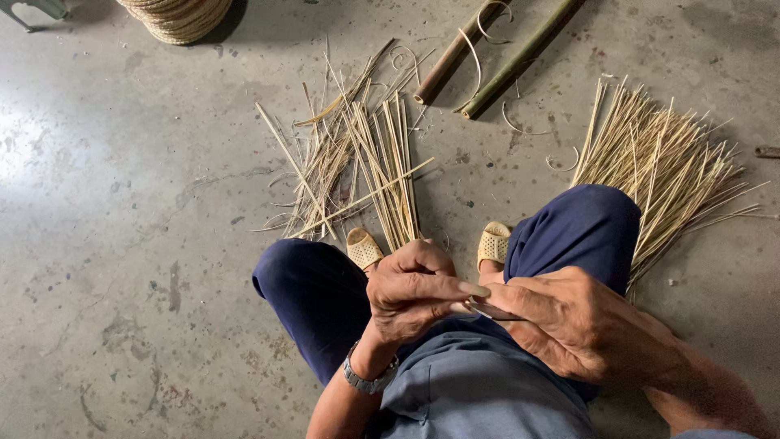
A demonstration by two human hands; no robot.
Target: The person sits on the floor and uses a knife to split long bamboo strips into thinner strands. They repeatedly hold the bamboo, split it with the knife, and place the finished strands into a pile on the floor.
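Observation:
My left hand [414, 289] and my right hand [569, 325] meet above my lap, between my knees in dark blue trousers. My right hand grips a small dark knife blade [487, 310] pointing left. My left hand is closed around a thin bamboo strip, mostly hidden by the fingers, with its thumb resting by the blade. A metal watch [367, 379] sits on my left wrist. A pile of thin bamboo slivers [366, 162] lies on the floor ahead of my feet.
A second fan of pale bamboo strips [666, 171] lies to the right of my right knee. Two bamboo poles [487, 57] lie at the top, with curled shavings around them. A woven basket [179, 16] stands at the top left. The floor is grey concrete [122, 244].

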